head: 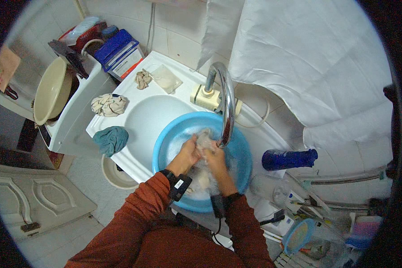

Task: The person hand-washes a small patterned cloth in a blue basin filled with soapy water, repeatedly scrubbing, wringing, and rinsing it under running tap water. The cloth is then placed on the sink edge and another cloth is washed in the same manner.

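A light blue plastic basin (244, 167) with sudsy water stands at the sink, below a curved chrome faucet (228, 104). Inside it, my left hand (187, 154) and my right hand (215, 159) grip a pale, wet cloth (205, 137) between them, near the faucet's mouth. The right hand is somewhat blurred. More light fabric (202, 181) lies in the foamy water under my wrists. Left of the basin, a crumpled teal cloth (111, 140) rests on the sink's edge, with a bunched patterned cream cloth (109, 104) above it.
The white sink (144, 114) holds a small beige cloth (142, 79) and a clear packet (166, 78) on its back rim. A dark blue container (288, 159) lies to the right. A cream basin (52, 90) leans at left; a white curtain (308, 63) hangs at upper right.
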Available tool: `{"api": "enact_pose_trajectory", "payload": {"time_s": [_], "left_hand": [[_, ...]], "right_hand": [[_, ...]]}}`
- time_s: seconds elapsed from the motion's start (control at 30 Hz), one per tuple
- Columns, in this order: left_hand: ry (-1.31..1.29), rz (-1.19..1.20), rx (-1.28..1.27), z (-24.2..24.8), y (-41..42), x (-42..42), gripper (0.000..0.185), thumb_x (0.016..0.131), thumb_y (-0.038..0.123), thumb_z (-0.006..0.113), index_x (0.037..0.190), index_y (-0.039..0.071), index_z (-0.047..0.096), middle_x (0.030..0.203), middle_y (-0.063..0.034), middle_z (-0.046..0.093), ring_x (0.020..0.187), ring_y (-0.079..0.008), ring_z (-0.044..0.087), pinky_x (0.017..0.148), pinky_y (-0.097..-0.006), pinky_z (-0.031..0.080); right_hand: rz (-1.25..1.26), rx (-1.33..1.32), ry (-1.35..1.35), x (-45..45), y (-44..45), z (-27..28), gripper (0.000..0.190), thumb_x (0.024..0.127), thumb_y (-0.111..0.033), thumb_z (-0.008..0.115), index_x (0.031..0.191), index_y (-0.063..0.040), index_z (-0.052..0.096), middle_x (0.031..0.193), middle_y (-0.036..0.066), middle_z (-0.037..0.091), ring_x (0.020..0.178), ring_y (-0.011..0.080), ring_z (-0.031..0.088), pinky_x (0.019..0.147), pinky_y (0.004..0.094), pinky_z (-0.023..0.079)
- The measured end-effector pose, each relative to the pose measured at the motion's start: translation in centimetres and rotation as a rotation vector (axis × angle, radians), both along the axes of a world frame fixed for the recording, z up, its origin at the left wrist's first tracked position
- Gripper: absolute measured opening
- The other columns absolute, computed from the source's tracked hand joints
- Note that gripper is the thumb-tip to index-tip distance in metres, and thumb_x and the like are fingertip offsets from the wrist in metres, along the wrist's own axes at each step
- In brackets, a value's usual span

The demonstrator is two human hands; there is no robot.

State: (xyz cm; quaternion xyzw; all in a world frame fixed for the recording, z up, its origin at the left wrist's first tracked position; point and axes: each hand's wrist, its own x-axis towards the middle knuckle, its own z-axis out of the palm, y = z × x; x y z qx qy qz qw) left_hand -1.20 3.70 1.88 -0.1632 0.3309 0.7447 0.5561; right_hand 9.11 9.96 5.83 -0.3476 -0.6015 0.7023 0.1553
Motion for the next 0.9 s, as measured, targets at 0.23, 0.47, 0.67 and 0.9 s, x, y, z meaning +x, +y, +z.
{"api": "enact_pose_trajectory", "payload": {"time_s": [0.23, 0.47, 0.67, 0.9], "left_hand": [[0.143, -0.094, 0.033, -0.6, -0.7, 2.6, 0.033, 0.094, 0.039, 0.042, 0.1, 0.01, 0.056, 0.079, -0.0053, 0.057, 0.064, -0.0194, 0.053, 0.053, -0.0333, 0.045], [0.409, -0.228, -0.335, 6.8, -2.0, 1.8, 0.037, 0.09, 0.048, 0.047, 0.101, 0.013, 0.055, 0.088, -0.0015, 0.058, 0.074, -0.0109, 0.053, 0.055, -0.026, 0.042], [0.203, -0.184, -0.239, 6.5, -3.5, 0.4, 0.045, 0.085, 0.042, 0.059, 0.111, 0.006, 0.051, 0.093, -0.004, 0.061, 0.072, -0.014, 0.06, 0.059, -0.0272, 0.053], [0.623, -0.259, -0.256, 7.2, -4.8, -1.3, 0.024, 0.085, 0.026, 0.062, 0.094, 0.003, 0.062, 0.081, -0.0013, 0.062, 0.063, -0.0088, 0.056, 0.052, -0.0232, 0.047]], "right_hand": [[0.003, 0.567, -0.065, -1.0, -2.6, 2.8, 0.017, 0.083, -0.02, 0.062, 0.089, -0.004, 0.061, 0.073, 0.01, 0.063, 0.064, 0.0136, 0.058, 0.059, 0.03, 0.047], [-0.023, 0.174, -0.349, 0.6, 1.5, 1.8, 0.028, 0.087, -0.03, 0.057, 0.095, -0.004, 0.064, 0.077, 0.009, 0.065, 0.066, 0.0164, 0.061, 0.057, 0.0322, 0.047], [0.045, -0.293, 0.063, 1.7, 1.0, 5.3, 0.025, 0.088, -0.025, 0.055, 0.094, -0.002, 0.063, 0.079, 0.003, 0.062, 0.066, 0.0104, 0.057, 0.058, 0.0235, 0.045], [-0.235, -0.096, 0.063, 3.1, 2.6, 6.6, 0.019, 0.086, -0.02, 0.058, 0.091, -0.001, 0.06, 0.082, 0.005, 0.062, 0.07, 0.0116, 0.057, 0.063, 0.0248, 0.045]]}}
